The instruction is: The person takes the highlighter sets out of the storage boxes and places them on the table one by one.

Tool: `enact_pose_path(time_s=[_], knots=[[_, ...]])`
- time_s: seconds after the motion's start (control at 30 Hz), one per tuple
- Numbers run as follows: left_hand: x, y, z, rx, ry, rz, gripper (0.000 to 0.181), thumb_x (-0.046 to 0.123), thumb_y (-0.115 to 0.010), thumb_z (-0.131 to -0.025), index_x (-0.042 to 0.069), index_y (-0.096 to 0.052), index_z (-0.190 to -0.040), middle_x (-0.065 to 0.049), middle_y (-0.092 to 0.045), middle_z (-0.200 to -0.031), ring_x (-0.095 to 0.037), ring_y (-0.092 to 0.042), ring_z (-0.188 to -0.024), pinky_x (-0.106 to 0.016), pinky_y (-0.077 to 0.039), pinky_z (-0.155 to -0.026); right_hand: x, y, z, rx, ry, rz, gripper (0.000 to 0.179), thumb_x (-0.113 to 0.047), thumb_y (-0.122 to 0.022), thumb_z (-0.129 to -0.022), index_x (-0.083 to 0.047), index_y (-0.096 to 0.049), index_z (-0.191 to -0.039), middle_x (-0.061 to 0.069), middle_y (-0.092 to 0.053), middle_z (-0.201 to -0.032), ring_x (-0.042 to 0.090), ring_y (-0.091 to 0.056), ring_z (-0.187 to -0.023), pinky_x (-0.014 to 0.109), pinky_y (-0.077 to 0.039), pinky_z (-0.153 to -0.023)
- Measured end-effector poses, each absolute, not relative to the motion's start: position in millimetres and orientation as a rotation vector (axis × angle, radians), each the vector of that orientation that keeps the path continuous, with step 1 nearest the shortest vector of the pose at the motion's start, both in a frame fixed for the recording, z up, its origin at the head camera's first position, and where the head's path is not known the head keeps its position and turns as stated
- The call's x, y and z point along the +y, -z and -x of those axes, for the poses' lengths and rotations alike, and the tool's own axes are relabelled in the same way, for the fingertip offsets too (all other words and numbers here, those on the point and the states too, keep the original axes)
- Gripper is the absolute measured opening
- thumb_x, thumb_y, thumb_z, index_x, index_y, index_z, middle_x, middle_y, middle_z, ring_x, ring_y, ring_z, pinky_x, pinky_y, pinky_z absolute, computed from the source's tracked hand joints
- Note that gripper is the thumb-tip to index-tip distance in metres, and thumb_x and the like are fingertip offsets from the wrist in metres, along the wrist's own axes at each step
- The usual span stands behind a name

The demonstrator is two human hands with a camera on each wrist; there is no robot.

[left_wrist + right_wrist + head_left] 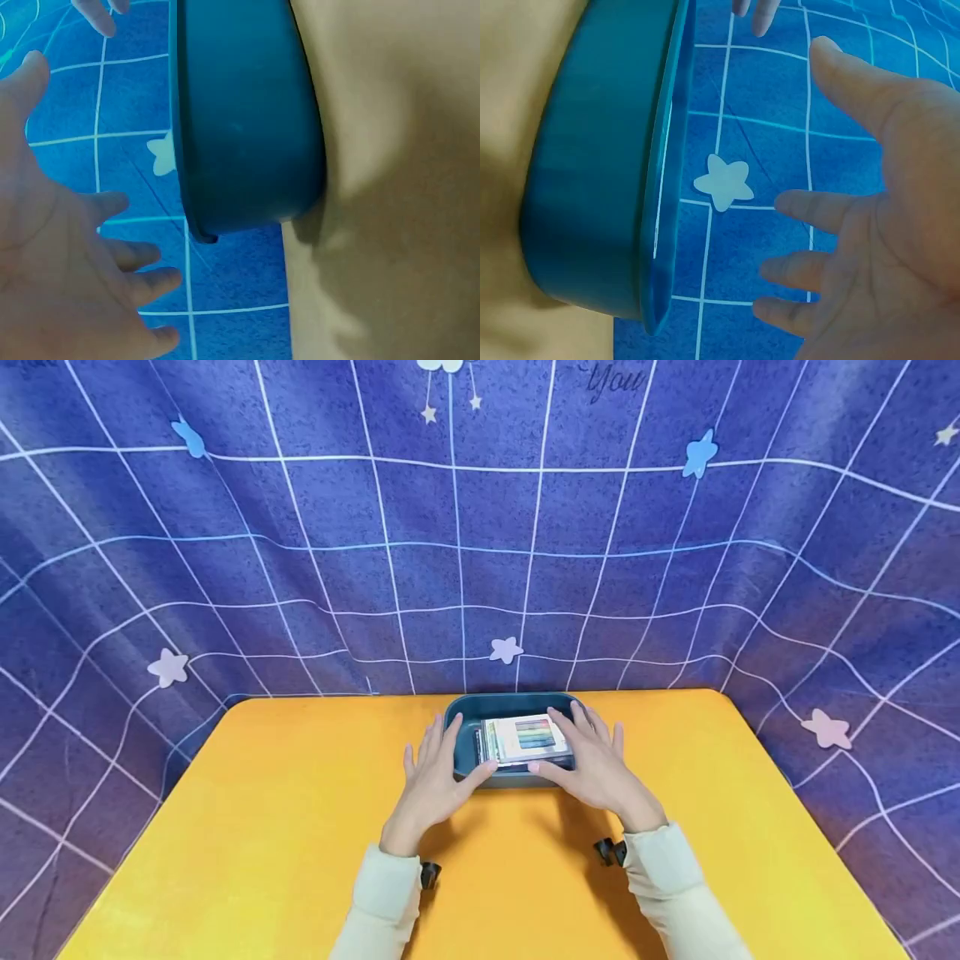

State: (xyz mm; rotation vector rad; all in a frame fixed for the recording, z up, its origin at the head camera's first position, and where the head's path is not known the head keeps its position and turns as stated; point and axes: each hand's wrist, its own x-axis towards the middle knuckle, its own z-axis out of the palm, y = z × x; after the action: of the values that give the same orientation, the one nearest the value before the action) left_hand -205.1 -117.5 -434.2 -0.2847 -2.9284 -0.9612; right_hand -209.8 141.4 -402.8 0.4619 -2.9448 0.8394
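Note:
A dark teal plastic bin [510, 781] sits near the back edge of the table. Inside it lies a stack of flat, thin items; the top one is a white packet [508, 739] with a panel of coloured stripes, its kind unclear. My left hand [435, 781] is spread over the bin's left end, and my right hand [596, 768] over its right end. Both wrist views show the bin's outer wall [251, 112] with a gap between it and the straight, parted fingers. Neither hand holds anything. The right hand hides part of the bin's right end.
The bin stands on a yellow table [300, 827]. Behind and on both sides hangs a blue curtain [337, 568] with white grid lines and stars, close to the table's back edge. Small black devices [606, 852] are worn at the wrists.

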Motion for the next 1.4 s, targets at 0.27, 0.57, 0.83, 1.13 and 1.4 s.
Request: enact_pose_path(time_s=[0.27, 0.57, 0.83, 1.13, 1.4], knots=[[-120, 440, 214, -2.872, 1.025, 0.261, 0.096, 0.07, -0.057, -0.089, 0.024, -0.016, -0.163, -0.011, -0.003, -0.172, -0.042, -0.014, -0.157, -0.069, -0.001, -0.123, 139, 401, 222, -2.927, -0.784, -0.531, 0.08, -0.054, -0.07, -0.089, -0.017, -0.043, -0.154, 0.021, -0.038, -0.161, 0.048, -0.027, -0.151, 0.078, 0.003, -0.116], [-124, 446, 222, -2.834, 1.177, 0.214, 0.095, 0.059, -0.062, -0.092, 0.015, -0.016, -0.163, -0.019, -0.008, -0.17, -0.045, -0.017, -0.155, -0.071, -0.01, -0.121, 134, 401, 233, -2.883, -0.785, -0.596, 0.085, -0.054, -0.072, -0.087, -0.015, -0.04, -0.155, 0.016, -0.054, -0.15, 0.044, -0.04, -0.144, 0.078, -0.005, -0.117], [-124, 452, 226, -2.758, 1.359, 0.174, 0.096, 0.057, -0.062, -0.093, 0.014, -0.012, -0.163, -0.015, -0.016, -0.17, -0.04, -0.02, -0.156, -0.069, -0.019, -0.121, 133, 401, 242, -2.904, -0.708, -0.664, 0.081, -0.054, -0.071, -0.088, -0.014, -0.044, -0.153, 0.019, -0.048, -0.153, 0.044, -0.038, -0.145, 0.078, -0.012, -0.116], [-119, 454, 227, -2.697, 1.501, 0.11, 0.095, 0.05, -0.065, -0.094, 0.013, -0.01, -0.163, -0.014, -0.019, -0.169, -0.041, -0.024, -0.154, -0.064, -0.024, -0.122, 125, 395, 254, -2.937, -0.621, -0.715, 0.075, -0.052, -0.07, -0.089, -0.012, -0.049, -0.149, 0.022, -0.047, -0.154, 0.045, -0.039, -0.145, 0.078, -0.014, -0.115], [-117, 464, 230, -2.679, 1.453, 0.157, 0.088, 0.042, -0.062, -0.098, 0.009, -0.011, -0.162, -0.017, -0.018, -0.169, -0.041, -0.023, -0.155, -0.063, -0.023, -0.123, 121, 399, 267, -2.981, -0.565, -0.752, 0.077, -0.055, -0.067, -0.091, -0.011, -0.046, -0.151, 0.018, -0.046, -0.155, 0.044, -0.039, -0.145, 0.077, -0.014, -0.117]])
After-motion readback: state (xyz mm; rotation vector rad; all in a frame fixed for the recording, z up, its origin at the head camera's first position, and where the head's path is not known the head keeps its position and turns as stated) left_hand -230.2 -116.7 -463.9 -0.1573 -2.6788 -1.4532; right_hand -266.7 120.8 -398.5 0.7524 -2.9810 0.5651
